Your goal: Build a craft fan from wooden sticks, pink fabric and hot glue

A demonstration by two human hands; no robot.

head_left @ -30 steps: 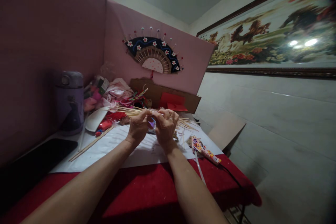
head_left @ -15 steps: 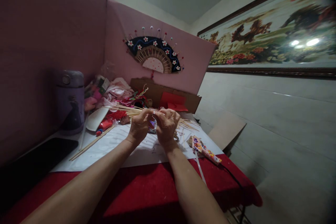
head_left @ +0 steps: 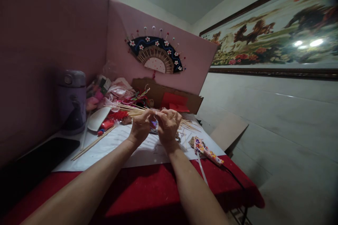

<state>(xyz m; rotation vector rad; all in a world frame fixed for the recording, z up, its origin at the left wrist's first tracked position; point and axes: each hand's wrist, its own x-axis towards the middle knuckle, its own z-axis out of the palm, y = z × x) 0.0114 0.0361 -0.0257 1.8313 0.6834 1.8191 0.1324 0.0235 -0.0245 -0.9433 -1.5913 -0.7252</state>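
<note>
My left hand [head_left: 141,125] and my right hand [head_left: 168,126] meet above the white sheet [head_left: 116,151], their fingers pinched together. Between the fingertips is something small and pale, too small to name. Behind and under the hands lies a bundle of thin wooden sticks [head_left: 131,110], whose tips fan out on the right. A purple and grey item shows partly in the gap under the fingers; my hands hide most of it. To the right rests a flower-patterned glue gun [head_left: 207,151] with a clear glue stick [head_left: 202,169] at its back.
At the left stand a purple bottle [head_left: 72,102] and a dark phone [head_left: 63,146]. Loose sticks [head_left: 93,143], a white scoop-like piece [head_left: 99,119] and pink cloth [head_left: 120,89] lie nearby. A decorated fan [head_left: 155,54] hangs on the pink board behind. Red cloth [head_left: 148,190] covers the table's front.
The hands stay almost in the same place, with only a slight shift of the fingertips. The whole view has moved very slightly.
</note>
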